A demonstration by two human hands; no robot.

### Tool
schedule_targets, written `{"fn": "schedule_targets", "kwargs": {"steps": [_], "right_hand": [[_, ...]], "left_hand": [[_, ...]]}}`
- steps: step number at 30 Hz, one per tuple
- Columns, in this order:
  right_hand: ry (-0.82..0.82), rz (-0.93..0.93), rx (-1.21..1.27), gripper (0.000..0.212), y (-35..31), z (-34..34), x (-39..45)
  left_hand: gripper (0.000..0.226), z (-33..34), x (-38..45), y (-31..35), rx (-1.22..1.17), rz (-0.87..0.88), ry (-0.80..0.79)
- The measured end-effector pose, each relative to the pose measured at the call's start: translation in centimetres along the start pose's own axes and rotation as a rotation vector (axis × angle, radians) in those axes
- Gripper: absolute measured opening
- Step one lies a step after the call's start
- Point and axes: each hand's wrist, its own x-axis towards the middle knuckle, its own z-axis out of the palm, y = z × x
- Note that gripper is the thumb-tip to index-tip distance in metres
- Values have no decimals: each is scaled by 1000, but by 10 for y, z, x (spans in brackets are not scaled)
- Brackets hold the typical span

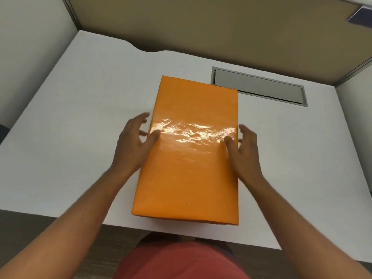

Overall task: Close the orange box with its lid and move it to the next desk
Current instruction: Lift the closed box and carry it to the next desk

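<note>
white desk (70, 117) with grey cable hatch (259, 86), tan partition panels (201, 23) behind, dark floor (30, 234).

Bright orange lid (191, 150), plain all over, with a white glossy glare streaking across its middle and one tiny dark speck toward six o'clock. Under it, a flat white bench (80, 117), no pattern. At one o'clock, a grey metallic cable hatch (259, 86) set in the bench. Tan partition panel (201, 25) at twelve o'clock, edged in grey. Down at six o'clock, reddish-pink clothing (181, 262) over a dark brown wood-grain floor (30, 234).
</note>
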Motion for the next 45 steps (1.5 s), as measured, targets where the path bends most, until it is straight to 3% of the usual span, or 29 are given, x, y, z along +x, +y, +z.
{"fn": "schedule_targets", "kwargs": {"steps": [4, 9, 25, 28, 30, 35, 38, 41, 45], "right_hand": [[-31, -133, -224, 63, -17, 8, 63], [-58, -140, -286, 62, -26, 24, 92], [-75, -83, -257, 69, -23, 40, 95], [-154, -67, -170, 76, -23, 31, 97], [-201, -11, -54, 87, -22, 21, 88], [-272, 257, 261, 114, -4, 9, 15], [-295, 356, 343, 126, 7, 14, -18], [-265, 343, 404, 115, 10, 15, -24], [-292, 323, 443, 98, 16, 16, -21]], "left_hand": [[65, 15, 69, 13, 96, 70, -98], [61, 26, 114, 25, 187, 21, -71], [71, 34, 103, 23, 248, -15, 34], [67, 31, 94, 31, 234, -35, 88], [72, 26, 80, 32, 183, -137, 74], [101, 10, 12, 35, 56, -465, -202], [94, 9, -17, 35, -68, -500, -279], [68, 13, -21, 32, -155, -521, -238], [59, 18, -25, 34, -250, -577, -233]]}}
